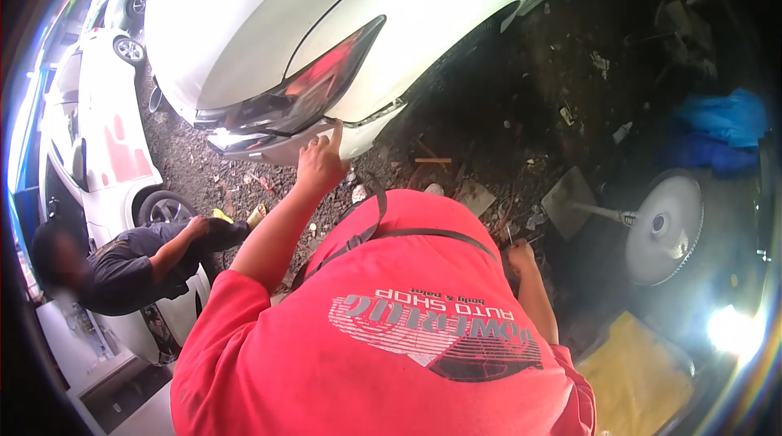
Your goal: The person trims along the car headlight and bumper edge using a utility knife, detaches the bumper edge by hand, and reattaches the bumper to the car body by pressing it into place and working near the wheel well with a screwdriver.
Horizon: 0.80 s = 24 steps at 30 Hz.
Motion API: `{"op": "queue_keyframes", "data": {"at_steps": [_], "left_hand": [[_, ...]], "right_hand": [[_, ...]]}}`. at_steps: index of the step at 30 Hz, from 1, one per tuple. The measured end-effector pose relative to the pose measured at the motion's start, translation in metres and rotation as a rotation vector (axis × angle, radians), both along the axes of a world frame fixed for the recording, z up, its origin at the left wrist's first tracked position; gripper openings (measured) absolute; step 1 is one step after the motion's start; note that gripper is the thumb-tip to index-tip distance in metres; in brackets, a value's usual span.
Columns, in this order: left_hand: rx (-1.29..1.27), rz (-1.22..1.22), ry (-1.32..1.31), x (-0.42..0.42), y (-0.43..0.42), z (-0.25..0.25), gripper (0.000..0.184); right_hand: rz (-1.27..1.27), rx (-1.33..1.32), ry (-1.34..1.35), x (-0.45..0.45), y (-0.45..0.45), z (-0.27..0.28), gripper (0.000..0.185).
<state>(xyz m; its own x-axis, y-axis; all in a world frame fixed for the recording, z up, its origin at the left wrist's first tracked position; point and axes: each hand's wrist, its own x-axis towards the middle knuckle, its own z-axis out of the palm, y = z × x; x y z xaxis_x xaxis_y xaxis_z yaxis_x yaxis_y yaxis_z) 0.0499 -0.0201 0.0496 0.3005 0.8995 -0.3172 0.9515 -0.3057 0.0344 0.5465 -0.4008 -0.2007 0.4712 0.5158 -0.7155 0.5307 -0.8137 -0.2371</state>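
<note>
The person wore a bright red short-sleeved T-shirt with a printed panel reading "AUTO SHOP" and "body & paint" in pale lettering, larger grey letters, white stripes and a dark shape, together with a narrow dark strap that crossed the upper part of the shirt.

A strong lamp glares at lower right; white car body is overexposed, edges curve darkly.

white bumper lies just below the glossy, pointed lamp, its edge gapped.
</note>
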Motion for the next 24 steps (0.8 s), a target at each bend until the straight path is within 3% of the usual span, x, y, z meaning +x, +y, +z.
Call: {"op": "queue_keyframes", "data": {"at_steps": [13,18,24], "left_hand": [[-0.089,0.054,0.046,0.014,0.005,0.000,0.113],[-0.072,0.032,0.046,0.012,0.007,-0.007,0.107],[-0.064,0.030,0.051,0.017,0.006,-0.007,0.104]], "right_hand": [[-0.230,-0.073,0.114,-0.023,0.020,0.089,0.028],[-0.104,0.033,0.014,-0.002,-0.002,0.035,0.023],[-0.229,0.098,0.093,-0.013,0.018,0.067,0.020]]}}
